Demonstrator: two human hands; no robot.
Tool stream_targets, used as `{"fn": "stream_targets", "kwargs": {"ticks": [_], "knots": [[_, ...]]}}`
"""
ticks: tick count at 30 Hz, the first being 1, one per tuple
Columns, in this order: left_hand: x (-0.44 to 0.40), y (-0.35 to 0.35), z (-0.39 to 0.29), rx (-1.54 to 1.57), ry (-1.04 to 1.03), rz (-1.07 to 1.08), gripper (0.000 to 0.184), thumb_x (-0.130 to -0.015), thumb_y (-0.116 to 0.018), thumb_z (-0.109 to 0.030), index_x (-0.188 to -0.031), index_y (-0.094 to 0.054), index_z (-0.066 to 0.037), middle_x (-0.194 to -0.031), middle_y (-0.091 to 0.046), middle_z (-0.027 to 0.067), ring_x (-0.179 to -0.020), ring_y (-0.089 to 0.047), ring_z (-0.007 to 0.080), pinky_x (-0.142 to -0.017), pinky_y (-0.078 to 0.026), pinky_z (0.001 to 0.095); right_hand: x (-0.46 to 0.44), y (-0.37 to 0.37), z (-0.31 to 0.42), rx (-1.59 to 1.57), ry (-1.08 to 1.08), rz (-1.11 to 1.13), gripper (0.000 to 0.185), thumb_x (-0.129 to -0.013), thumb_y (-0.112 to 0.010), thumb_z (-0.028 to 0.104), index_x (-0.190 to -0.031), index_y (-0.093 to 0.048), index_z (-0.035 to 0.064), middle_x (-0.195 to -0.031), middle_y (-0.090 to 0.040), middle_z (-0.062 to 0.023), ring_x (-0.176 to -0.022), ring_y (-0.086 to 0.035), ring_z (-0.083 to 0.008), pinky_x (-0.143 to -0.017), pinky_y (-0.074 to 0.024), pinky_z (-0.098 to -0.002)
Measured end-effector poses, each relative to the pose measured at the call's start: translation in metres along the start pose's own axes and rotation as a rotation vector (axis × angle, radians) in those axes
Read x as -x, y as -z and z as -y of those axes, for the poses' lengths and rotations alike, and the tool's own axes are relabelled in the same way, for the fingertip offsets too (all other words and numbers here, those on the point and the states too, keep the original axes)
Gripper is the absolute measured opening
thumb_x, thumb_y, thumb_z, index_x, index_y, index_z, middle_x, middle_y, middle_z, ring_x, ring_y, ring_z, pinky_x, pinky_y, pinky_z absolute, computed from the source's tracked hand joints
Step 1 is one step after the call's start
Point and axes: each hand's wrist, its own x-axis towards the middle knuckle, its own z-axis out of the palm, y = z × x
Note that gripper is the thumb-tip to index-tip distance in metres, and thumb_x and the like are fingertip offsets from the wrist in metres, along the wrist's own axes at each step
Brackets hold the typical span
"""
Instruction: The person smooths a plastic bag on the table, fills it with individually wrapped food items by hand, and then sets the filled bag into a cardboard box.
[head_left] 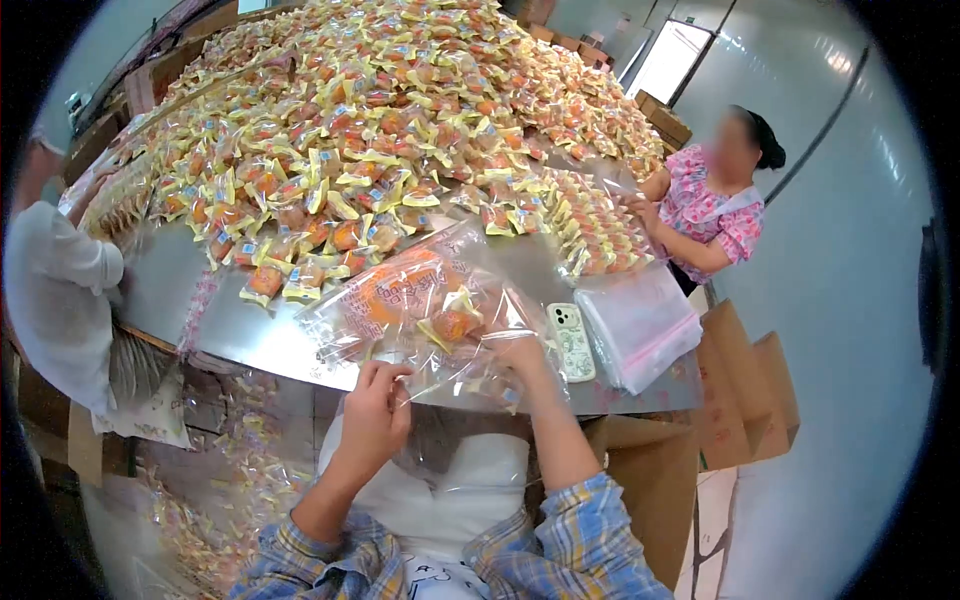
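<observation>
A large clear printed plastic bag (400,290) lies at the table's near edge, in front of me. My left hand (378,408) pinches the bag's near edge, thumb and fingers together. My right hand (522,358) is inside or under the clear film on the right; its fingers are blurred by the plastic. Between the hands, a small wrapped snack (452,322) with yellow ends shows through or on the film. Small wrapped snacks (350,120) form a big heap beyond the bag.
A phone (570,342) and a stack of clear bags (640,325) lie to the right on the metal table (240,335). One person (715,205) works at the right, another (60,290) at the left. Cardboard boxes (740,390) stand at the lower right.
</observation>
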Motion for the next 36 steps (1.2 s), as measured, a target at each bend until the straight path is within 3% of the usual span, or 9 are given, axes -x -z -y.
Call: {"fn": "stream_targets", "kwargs": {"ticks": [3, 9, 12, 15, 19, 25, 29, 33, 36], "knots": [[0.002, 0.005, 0.012, 0.042, 0.025, -0.065, 0.023, -0.088, -0.056, 0.008, -0.107, -0.064, -0.001, -0.101, -0.057, 0.0135, -0.067, -0.06, 0.0224, -0.06, -0.05, 0.032, -0.007, -0.001, -0.026, 0.306, 0.245, -0.151, 0.019, -0.09, -0.064, 0.015, -0.106, -0.067, 0.0041, -0.103, -0.069, -0.015, -0.101, -0.065, -0.0379, -0.086, -0.0501, -0.05], [0.005, -0.003, 0.018, 0.064, 0.1, -0.103, 0.017, -0.09, -0.056, 0.008, -0.103, -0.063, 0.001, -0.1, -0.055, 0.0121, -0.069, -0.055, 0.0172, -0.058, -0.046, 0.0295, -0.029, 0.037, -0.042, 0.503, 0.659, -0.179, 0.021, -0.079, -0.069, 0.008, -0.099, -0.068, 0.0077, -0.105, -0.065, -0.0087, -0.105, -0.062, -0.0305, -0.087, -0.0471, -0.0448], [0.004, -0.007, 0.012, 0.099, 0.111, -0.139, 0.014, -0.09, -0.061, 0.006, -0.102, -0.063, 0.0, -0.097, -0.054, 0.0108, -0.069, -0.054, 0.0154, -0.057, -0.044, 0.0289, -0.027, 0.051, -0.023, 0.651, 0.411, 0.024, 0.018, -0.084, -0.07, 0.016, -0.101, -0.067, 0.0106, -0.107, -0.065, -0.0081, -0.107, -0.06, -0.0272, -0.099, -0.0418, -0.0456], [0.006, -0.011, 0.018, 0.104, 0.129, -0.17, 0.012, -0.089, -0.065, 0.005, -0.099, -0.062, -0.001, -0.092, -0.054, 0.009, -0.068, -0.053, 0.0138, -0.056, -0.043, 0.028, -0.03, 0.052, -0.037, 0.61, 0.832, -0.159, 0.014, -0.082, -0.072, 0.017, -0.092, -0.064, 0.0119, -0.099, -0.066, -0.0082, -0.094, -0.064, -0.0287, -0.089, -0.0486, -0.0437], [0.01, -0.018, 0.024, 0.088, 0.186, -0.176, 0.011, -0.089, -0.067, 0.004, -0.096, -0.061, -0.002, -0.087, -0.054, 0.0069, -0.065, -0.052, 0.0134, -0.056, -0.042, 0.0272, -0.023, 0.049, -0.044, 0.407, 0.475, 0.106, 0.012, -0.087, -0.066, 0.015, -0.089, -0.059, 0.0057, -0.081, -0.067, -0.0149, -0.073, -0.067, -0.0369, -0.065, -0.054, -0.043], [0.018, -0.026, 0.018, 0.119, 0.113, -0.146, 0.008, -0.093, -0.064, 0.002, -0.097, -0.058, -0.002, -0.083, -0.055, 0.0041, -0.064, -0.053, 0.0103, -0.056, -0.043, 0.0253, -0.034, 0.04, -0.069, 0.312, -0.072, 0.173, 0.033, -0.089, -0.066, 0.028, -0.114, -0.067, 0.0062, -0.112, -0.071, -0.0204, -0.104, -0.069, -0.0369, -0.09, -0.0553, -0.0452], [0.023, -0.018, 0.017, 0.243, 0.198, -0.177, 0.008, -0.091, -0.064, 0.003, -0.095, -0.06, -0.002, -0.086, -0.057, 0.0056, -0.066, -0.054, 0.0112, -0.054, -0.042, 0.0249, -0.045, 0.039, -0.074, 0.707, -0.266, 0.362, 0.064, -0.09, -0.063, 0.039, -0.141, -0.052, 0.001, -0.145, -0.052, -0.0254, -0.136, -0.05, -0.0384, -0.114, -0.0396, -0.0492], [0.027, -0.014, 0.019, 0.283, 0.266, -0.122, 0.008, -0.091, -0.064, 0.003, -0.097, -0.059, -0.002, -0.085, -0.058, 0.0046, -0.067, -0.054, 0.01, -0.054, -0.042, 0.024, -0.048, 0.031, -0.073, 0.737, -0.08, 0.036, 0.073, -0.086, -0.067, 0.034, -0.147, -0.045, 0.0015, -0.153, -0.043, -0.0213, -0.147, -0.035, -0.037, -0.112, -0.0374, -0.0621], [0.032, -0.017, 0.019, 0.28, 0.288, -0.112, 0.011, -0.091, -0.065, 0.002, -0.099, -0.058, -0.002, -0.084, -0.057, 0.0037, -0.069, -0.055, 0.0094, -0.055, -0.044, 0.0245, -0.047, 0.026, -0.071, 0.862, 0.01, -0.117, 0.065, -0.083, -0.07, 0.03, -0.139, -0.053, 0.0018, -0.14, -0.056, -0.0179, -0.136, -0.049, -0.0361, -0.108, -0.0427, -0.0561]]}}
